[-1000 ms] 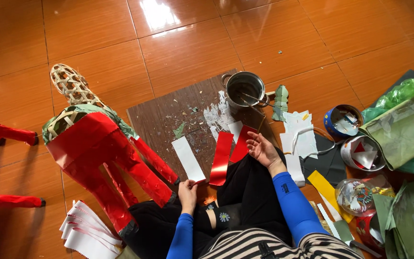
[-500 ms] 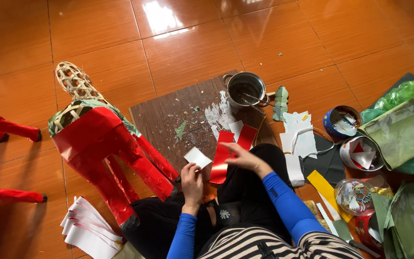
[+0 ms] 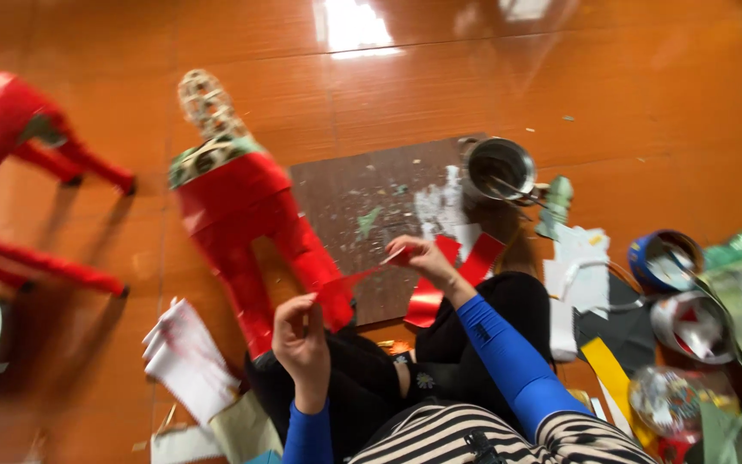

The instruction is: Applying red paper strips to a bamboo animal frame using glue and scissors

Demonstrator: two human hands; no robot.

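Orange tiled floor (image 3: 216, 51), glossy, w/ window glare at top.

Red paper-covered frame figure (image 3: 246, 219), lying on floor left of centre; woven bamboo end uncovered, green patterned band below it. Two more red figure parts at far left, blurred.

Brown work board (image 3: 362, 202), centre, flecked w/ paper scraps & white paste smears.

Metal pot (image 3: 498, 167), at board's top-right corner, stick or brush inside.

Stack of white paper sheets (image 3: 184, 357), lower left, just beside the person's knee.

Heap of white cut pieces (image 3: 579, 266), right of board; yellow strip (image 3: 605, 369) below it.

Tape rolls & small tubs, right edge, approx. three; blue-rimmed one (image 3: 665, 258) clearest. Green foil at far right, blurred.

Loose red strips (image 3: 465, 266), on board edge behind right wrist.

Red paper strip (image 3: 349, 283), held taut betw. both hands, above lap & board's lower edge.

Left hand (image 3: 301, 335), blue sleeve: fingers curled, pinching strip's near end.

Right hand (image 3: 418, 258), blue sleeve: thumb & fingertips closed narrow on strip's far end; exact finger contact blurred.
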